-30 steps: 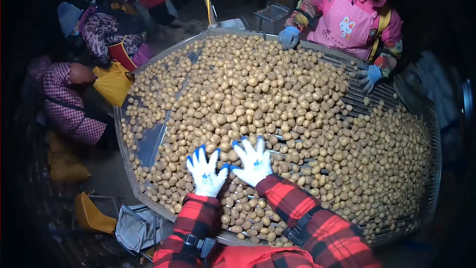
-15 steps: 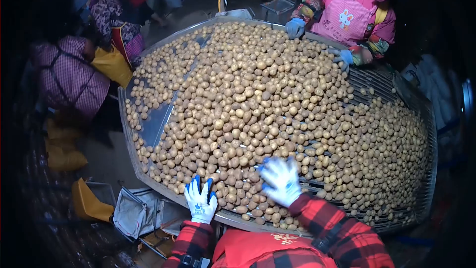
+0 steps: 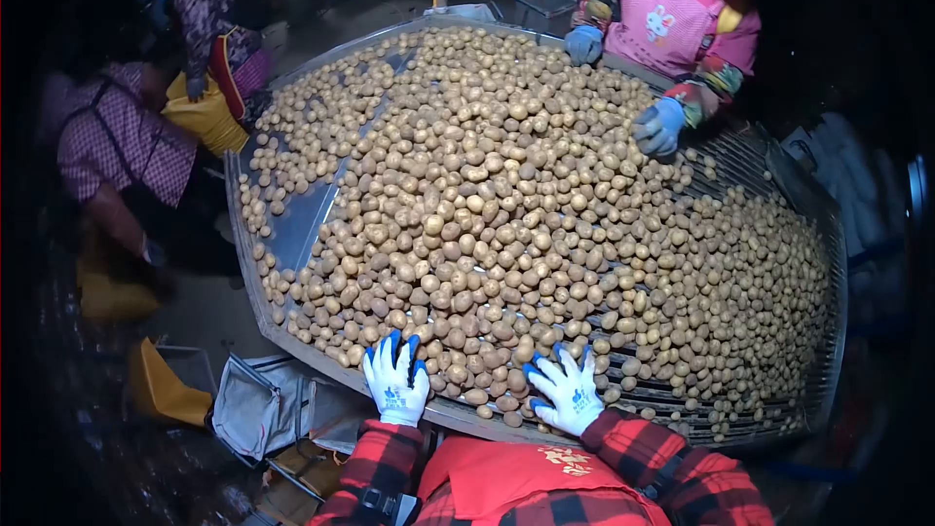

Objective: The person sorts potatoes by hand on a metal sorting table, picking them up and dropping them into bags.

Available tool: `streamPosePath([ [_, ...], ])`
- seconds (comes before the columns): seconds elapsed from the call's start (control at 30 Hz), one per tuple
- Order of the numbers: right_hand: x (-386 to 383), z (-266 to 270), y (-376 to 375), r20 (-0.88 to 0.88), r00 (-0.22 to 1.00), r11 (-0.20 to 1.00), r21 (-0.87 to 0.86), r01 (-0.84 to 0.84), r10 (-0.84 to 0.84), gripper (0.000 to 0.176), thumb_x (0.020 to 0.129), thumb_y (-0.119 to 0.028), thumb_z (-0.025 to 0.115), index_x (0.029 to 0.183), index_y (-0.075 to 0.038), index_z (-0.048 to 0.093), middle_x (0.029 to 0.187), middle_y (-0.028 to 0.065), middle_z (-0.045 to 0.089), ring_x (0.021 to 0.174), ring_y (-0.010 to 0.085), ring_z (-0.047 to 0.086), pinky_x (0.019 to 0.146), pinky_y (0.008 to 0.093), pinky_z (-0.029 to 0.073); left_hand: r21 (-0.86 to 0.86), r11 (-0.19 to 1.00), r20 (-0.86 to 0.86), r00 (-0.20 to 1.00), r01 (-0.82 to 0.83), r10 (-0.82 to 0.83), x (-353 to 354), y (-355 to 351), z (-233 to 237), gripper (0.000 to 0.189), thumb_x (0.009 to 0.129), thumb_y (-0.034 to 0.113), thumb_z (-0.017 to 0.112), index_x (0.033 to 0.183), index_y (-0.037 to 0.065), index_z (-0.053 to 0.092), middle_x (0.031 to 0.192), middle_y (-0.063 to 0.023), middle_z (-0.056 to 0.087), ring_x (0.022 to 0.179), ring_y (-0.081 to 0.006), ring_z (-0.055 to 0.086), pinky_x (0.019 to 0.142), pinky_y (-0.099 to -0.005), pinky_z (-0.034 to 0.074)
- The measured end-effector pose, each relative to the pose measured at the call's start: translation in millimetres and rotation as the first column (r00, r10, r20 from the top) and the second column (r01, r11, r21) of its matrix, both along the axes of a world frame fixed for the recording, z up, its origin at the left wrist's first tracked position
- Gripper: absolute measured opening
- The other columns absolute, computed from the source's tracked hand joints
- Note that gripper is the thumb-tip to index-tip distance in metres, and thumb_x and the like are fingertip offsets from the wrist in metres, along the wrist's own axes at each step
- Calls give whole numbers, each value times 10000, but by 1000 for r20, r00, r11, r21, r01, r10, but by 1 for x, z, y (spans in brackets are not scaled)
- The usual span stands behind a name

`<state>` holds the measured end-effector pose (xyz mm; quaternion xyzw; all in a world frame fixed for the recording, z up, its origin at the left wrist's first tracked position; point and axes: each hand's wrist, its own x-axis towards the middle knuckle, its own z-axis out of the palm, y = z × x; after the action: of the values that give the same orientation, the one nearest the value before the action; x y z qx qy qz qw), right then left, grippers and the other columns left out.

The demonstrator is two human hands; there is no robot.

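Grey metal rim (image 3: pixel 321 360) at the near side, potatoes (image 3: pixel 487 195) heaped across the middle.
Left of them, a yellow sack (image 3: pixel 203 119); at the near rim, left hand (image 3: pixel 394 387), gloved, fingers spread wide; to its right, right hand (image 3: pixel 570 396), equally wide, beside the nearest potatoes, with none visibly gripped; farther right, bare bars (image 3: pixel 748 158). Best worked with flat palms and light, even pressure, without bruising or spilling any over the rim.

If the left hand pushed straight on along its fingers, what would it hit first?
The gloved left hand would first meet the potatoes just beyond its fingertips. Whether it already touches them, or would pass over them, is unclear from this single view.
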<state>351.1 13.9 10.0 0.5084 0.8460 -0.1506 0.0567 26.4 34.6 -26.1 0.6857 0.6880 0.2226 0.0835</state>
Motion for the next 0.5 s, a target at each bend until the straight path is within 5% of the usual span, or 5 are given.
streamPosePath([
  [0.1, -14, 12, 2, -54, 998, 999, 39, -33, 35, 714, 818, -517, 726, 1463, -278, 535, 1563, 66, 442, 1460, 411, 326, 1156, 752, 104, 71, 997, -12, 1000, 12, -12, 3, -2, -3, 565, 813, 268, 707, 1368, 205, 621, 1487, -212, 471, 1374, -428, 418, 1162, -640, 267],
  [0.2, -53, 1, 44, -123, 986, 992, 69, -104, 112, 698, 835, -489, 711, 1473, -274, 527, 1593, 84, 404, 1478, 430, 303, 1136, 762, 157, -88, 979, -44, 982, 182, -186, 26, -4, 8, 625, 818, 439, 687, 1401, 230, 605, 1548, -234, 397, 1444, -530, 285, 1165, -665, 238],
  [0.4, -144, -24, 141, -180, 982, 983, 181, -17, 50, 537, 880, -368, 661, 1409, -347, 574, 1614, 98, 376, 1467, 424, 336, 956, 751, 376, -46, 995, -291, 954, -88, 71, 15, 86, 0, 506, 887, 318, 643, 1376, 185, 622, 1538, -212, 427, 1450, -457, 321, 1173, -657, 206],
  [0.5, -174, -18, 169, -145, 989, 997, 76, -30, 41, 560, 907, -382, 643, 1455, -344, 532, 1654, 81, 316, 1497, 418, 297, 958, 803, 344, -80, 994, -311, 949, -80, 52, -14, 127, -9, 521, 897, 320, 639, 1402, 198, 612, 1528, -228, 440, 1457, -417, 330, 1185, -631, 208],
])
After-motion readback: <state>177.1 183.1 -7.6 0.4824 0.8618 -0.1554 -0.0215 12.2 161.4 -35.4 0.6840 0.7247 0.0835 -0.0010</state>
